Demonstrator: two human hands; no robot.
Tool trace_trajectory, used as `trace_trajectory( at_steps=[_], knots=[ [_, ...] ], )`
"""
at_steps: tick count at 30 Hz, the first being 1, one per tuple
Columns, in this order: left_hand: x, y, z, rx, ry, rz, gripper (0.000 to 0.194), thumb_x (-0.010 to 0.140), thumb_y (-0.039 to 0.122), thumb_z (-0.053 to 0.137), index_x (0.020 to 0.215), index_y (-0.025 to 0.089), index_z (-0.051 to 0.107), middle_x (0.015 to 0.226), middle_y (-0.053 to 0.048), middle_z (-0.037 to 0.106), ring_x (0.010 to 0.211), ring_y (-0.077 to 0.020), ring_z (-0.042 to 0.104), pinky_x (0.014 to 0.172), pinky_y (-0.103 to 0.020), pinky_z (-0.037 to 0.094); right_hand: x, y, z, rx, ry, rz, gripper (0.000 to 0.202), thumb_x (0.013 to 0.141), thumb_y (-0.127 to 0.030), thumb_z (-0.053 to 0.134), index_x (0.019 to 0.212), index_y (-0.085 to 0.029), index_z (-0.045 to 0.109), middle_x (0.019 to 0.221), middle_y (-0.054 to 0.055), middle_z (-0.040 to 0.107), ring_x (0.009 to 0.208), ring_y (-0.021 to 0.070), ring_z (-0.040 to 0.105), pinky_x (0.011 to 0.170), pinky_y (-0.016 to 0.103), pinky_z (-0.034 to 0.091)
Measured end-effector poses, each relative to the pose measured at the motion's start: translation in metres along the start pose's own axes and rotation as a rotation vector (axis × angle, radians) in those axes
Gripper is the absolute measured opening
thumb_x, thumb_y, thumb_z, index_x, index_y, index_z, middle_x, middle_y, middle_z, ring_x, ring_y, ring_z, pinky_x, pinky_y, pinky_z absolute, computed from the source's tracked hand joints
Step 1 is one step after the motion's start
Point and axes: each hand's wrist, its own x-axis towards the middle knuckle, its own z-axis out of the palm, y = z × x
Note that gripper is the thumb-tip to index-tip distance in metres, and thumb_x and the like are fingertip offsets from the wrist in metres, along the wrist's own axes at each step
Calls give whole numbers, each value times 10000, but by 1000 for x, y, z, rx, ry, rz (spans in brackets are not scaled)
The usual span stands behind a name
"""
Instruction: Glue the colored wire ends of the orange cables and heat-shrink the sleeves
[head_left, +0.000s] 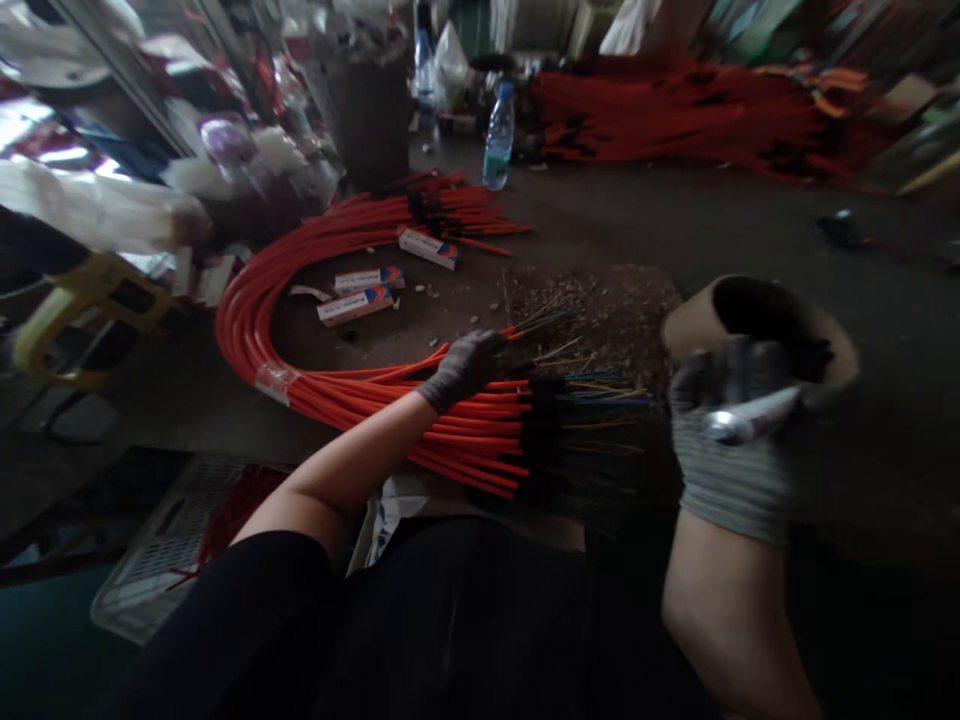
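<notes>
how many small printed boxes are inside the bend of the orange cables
3: a box by the upper orange cables, a second box to its lower left, and a third box just below that; cables could hide more.

Left hand [466,367] curled — right hand [731,468] well apart, arms [341,470] reaching forward.

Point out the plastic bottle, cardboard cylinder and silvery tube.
Plastic bottle [499,138]: head view, middle of its side.
Cardboard cylinder [693,322]: head view, on its outer wall.
Silvery tube [759,415]: head view, middle of its body.
</notes>
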Motion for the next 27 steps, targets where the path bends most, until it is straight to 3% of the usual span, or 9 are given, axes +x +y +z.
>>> trace_trajectory(
  at_steps=[4, 7, 10, 14, 16, 19, 21, 24, 27],
  knots=[
    [31, -18, -12, 208, -75, -56, 532, 964, 510, 523, 1160, 52, 711, 1160, -232, 692, 1073, -348, 690, 912, -424, 539, -5, 38, 33, 34, -178, 345, 447, 996, -546, 406, 993, -259, 749, 1168, 30, 750, 1123, 185, 710, 958, 395, 607],
    [39, -12, -13, 276, -80, -5, 560, 955, 514, 512, 1247, 59, 660, 1268, -243, 640, 1180, -373, 631, 972, -447, 498, -2, 71, 54, 15, -124, 543, 464, 988, -578, 436, 841, -254, 733, 928, 22, 781, 952, 172, 745, 912, 389, 619],
    [43, -5, -5, 290, -81, -16, 540, 973, 446, 471, 1305, 44, 610, 1353, -262, 582, 1223, -360, 603, 998, -443, 480, 2, 87, 60, 17, -38, 631, 542, 1026, -549, 361, 730, -244, 696, 762, 10, 756, 849, 149, 745, 827, 336, 626],
    [57, 0, 1, 254, -79, -84, 553, 974, 399, 470, 1343, 0, 567, 1331, -284, 593, 1192, -349, 631, 966, -414, 510, 2, 88, 60, 31, 3, 622, 508, 1035, -504, 347, 779, -253, 706, 724, -8, 743, 839, 147, 739, 849, 351, 627],
    [64, 3, -1, 225, -84, -93, 526, 933, 410, 552, 1260, 5, 624, 1256, -271, 639, 1183, -353, 640, 959, -396, 520, -1, 84, 59, 14, 36, 637, 531, 1048, -494, 301, 808, -250, 708, 718, -10, 738, 820, 149, 740, 857, 360, 631],
    [64, 10, -5, 168, -75, -60, 434, 871, 352, 646, 1165, 32, 667, 1151, -231, 692, 1118, -322, 670, 930, -358, 533, -5, 75, 56, -1, 29, 655, 558, 1056, -487, 274, 793, -239, 699, 750, 3, 751, 772, 153, 740, 747, 323, 638],
    [56, 15, -5, 118, -41, -10, 439, 875, 310, 645, 1239, 66, 624, 1144, -183, 708, 1040, -251, 683, 889, -311, 539, -3, 67, 54, -30, -47, 628, 520, 1043, -483, 333, 784, -234, 710, 780, 13, 763, 691, 150, 717, 642, 295, 622],
    [41, 22, -3, -279, 117, 174, 378, 897, 241, 598, 1249, 107, 609, 1025, -92, 738, 860, -149, 658, 777, -240, 535, 6, 49, 57, -47, -171, 501, 430, 993, -516, 466, 830, -237, 751, 895, 11, 784, 636, 113, 666, 569, 237, 585],
    [28, 26, -15, -682, 242, 348, 267, 907, 288, 589, 1061, 98, 694, 877, -62, 728, 733, -122, 626, 680, -219, 519, 17, 31, 65, -88, -279, 298, 423, 940, -595, 553, 886, -240, 776, 1092, 24, 777, 750, 102, 692, 609, 207, 583]
  ],
)
